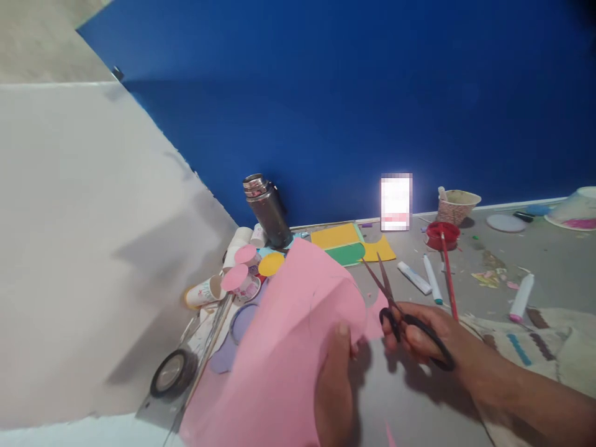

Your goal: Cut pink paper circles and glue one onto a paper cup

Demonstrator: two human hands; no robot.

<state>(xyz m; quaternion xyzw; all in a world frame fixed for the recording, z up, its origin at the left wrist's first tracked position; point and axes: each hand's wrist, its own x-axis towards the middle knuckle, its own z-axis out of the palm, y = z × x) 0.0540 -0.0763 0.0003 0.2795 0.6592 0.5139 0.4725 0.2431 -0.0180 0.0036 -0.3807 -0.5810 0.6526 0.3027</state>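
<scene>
A large sheet of pink paper (284,335) slants across the middle, its right edge cut in a curve. My left hand (338,391) grips that sheet near the right edge, thumb on top and the other fingers mostly hidden beneath. In my right hand (428,329) is a pair of scissors (388,292) with black handles, fingers through the loops. The blades point up and away, slightly parted, just right of the paper and apart from it. Beside the scissors a pink paper scrap (376,316) lies on the table.
Paper cups with pink tops (235,277) stand left, near a metal flask (267,208) and a roll of black tape (170,374). Yellow paper (335,236) and green paper (347,253) lie behind. Markers (432,279), a red dish with a brush (442,236) and a stained cloth (559,341) are right.
</scene>
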